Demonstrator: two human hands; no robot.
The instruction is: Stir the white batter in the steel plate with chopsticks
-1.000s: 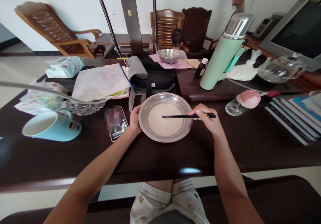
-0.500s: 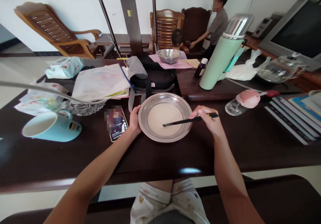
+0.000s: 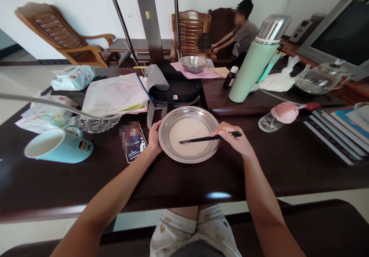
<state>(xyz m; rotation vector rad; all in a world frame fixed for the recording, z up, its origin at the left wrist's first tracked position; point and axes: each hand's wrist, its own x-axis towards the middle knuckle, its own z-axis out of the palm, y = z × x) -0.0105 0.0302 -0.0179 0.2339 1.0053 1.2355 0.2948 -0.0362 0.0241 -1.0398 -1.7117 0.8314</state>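
A round metal bowl stands on the dark table in front of me, with a pale, milky liquid in it. My left hand grips the bowl's left rim, its fingers partly hidden under the edge. Black chopsticks are held in my right hand, which is closed over the bowl's right side. Their tips dip into the liquid left of the bowl's middle. Just left of my left hand lies a lit phone.
Left are a light blue mug and a glass dish. Behind the bowl sit a black bag and a smaller metal bowl. A green thermos, pink-lidded bottle and books stand right. Two people are beyond the table.
My right hand and the chopsticks have moved left across the bowl. My left hand stays on the rim. The standing person behind has bent down, reaching toward the other person.
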